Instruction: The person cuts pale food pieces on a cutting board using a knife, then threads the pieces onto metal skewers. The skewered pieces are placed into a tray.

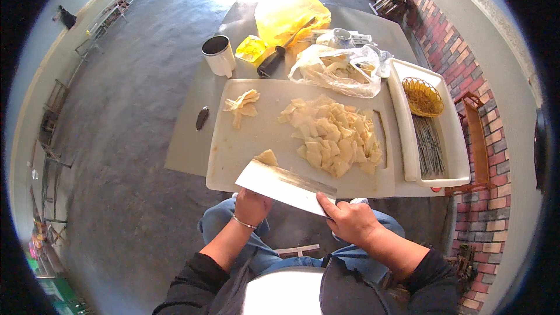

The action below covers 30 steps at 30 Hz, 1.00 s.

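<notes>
My right hand grips a broad cleaver at its right end, the index finger lying along the blade. The wide blade slants over the near edge of a white plastic cutting board. My left hand, with a bracelet on the wrist, is close under the blade's left end; the blade hides its fingers, so its hold cannot be made out. A pale yellow piece of food, like tofu skin, shows just beyond the blade. A heap of similar cut pieces covers the board's right side, and a small bunch lies at upper left.
Beyond the board stand a white mug, a yellow plastic bag, a black-handled tool and a clear bag of pale food. At right, a white bin holds a yellow basket and thin skewers.
</notes>
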Tool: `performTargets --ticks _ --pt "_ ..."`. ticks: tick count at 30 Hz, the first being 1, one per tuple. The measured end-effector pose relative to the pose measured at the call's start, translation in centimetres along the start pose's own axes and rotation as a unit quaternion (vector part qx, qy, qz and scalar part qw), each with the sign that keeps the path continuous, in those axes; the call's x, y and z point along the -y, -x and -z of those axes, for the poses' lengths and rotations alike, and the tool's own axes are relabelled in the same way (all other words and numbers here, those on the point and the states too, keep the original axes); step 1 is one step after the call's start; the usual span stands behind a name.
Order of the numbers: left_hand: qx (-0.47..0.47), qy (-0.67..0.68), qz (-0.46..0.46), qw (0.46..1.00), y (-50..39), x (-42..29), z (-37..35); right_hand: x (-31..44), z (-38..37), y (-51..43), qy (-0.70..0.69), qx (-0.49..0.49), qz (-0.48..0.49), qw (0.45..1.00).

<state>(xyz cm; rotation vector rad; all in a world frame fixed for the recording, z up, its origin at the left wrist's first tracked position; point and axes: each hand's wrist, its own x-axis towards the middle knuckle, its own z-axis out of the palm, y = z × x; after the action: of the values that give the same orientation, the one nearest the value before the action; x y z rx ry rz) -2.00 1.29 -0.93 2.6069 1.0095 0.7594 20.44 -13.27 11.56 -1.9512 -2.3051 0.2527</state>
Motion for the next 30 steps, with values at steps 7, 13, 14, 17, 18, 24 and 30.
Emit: performTargets --ticks 7,13,14,17,18,24,30 --pt "-0.033 -0.041 -0.066 0.996 0.0 0.0 -0.1 0.5 -2.0 -2.8 0.007 -0.004 0.005 1.0" --pt "-0.03 -0.003 -0.018 0.999 -0.6 -1.2 0.8 1.9 -4.2 -7.3 -0.016 -0.027 -0.017 0.999" --pt "-0.028 0.012 -0.004 1.0 -0.8 -1.3 0.9 2.2 -4.4 -8.2 -0.024 -0.022 -0.024 0.999" --pt "-0.047 0.035 -0.015 0.998 -1.5 -1.5 1.5 2.5 -4.1 -9.2 -0.077 0.018 -0.047 0.996" --pt "-0.051 0.045 -0.02 0.997 -1.6 -1.5 1.7 2.6 -3.8 -9.0 -0.081 0.025 -0.063 0.994" --pt "-0.059 0.053 0.013 0.997 -2.1 -0.5 1.8 1.7 -0.8 -5.7 -0.114 0.076 -0.095 0.986" --pt "-0.028 0.022 -0.01 0.999 -2.7 0.0 0.7 2.2 -0.6 -7.1 -0.145 0.095 -0.11 0.979"
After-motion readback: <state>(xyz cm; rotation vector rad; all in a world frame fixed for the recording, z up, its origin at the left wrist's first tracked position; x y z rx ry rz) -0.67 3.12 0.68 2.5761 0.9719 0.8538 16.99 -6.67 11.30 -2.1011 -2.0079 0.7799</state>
